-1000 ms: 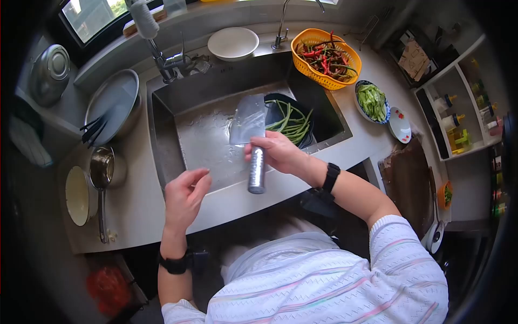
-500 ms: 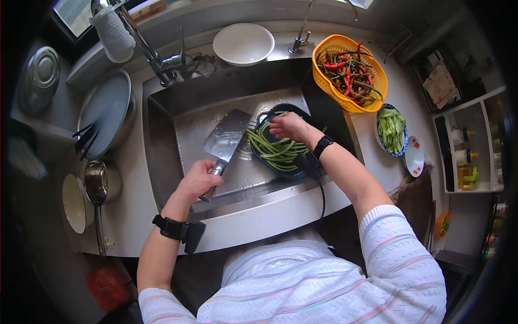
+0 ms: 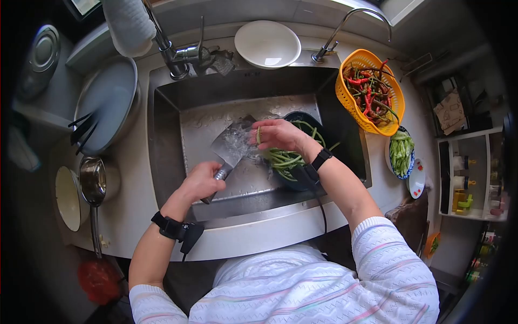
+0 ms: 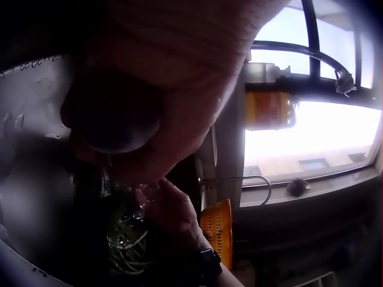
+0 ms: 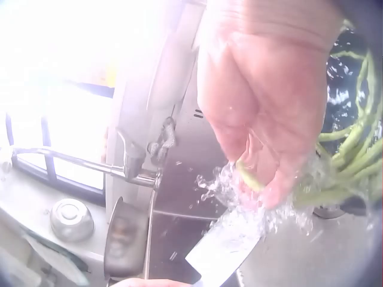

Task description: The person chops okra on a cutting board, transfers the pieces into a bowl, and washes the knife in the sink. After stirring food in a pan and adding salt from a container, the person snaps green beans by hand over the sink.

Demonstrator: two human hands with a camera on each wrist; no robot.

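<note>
My left hand grips the handle of a cleaver, its broad blade angled away over the sink. Water splashes across the blade. At the blade's far end is my right hand, fingers bent, pinching a short piece of green bean between thumb and fingers. Long green beans lie in a dark basin of water just under and right of that hand. From the left wrist view, the handle's butt end shows below my left hand, and the blade is blurred.
The steel sink has a faucet at its back left. A white bowl stands behind it. To the right are a yellow basket of chilies and a dish of sliced greens. Pots line the left counter.
The cleaver passed from my right hand to my left. My right hand went to the beans, then moved left to the blade with a bean piece. Splashing water now covers the blade.
</note>
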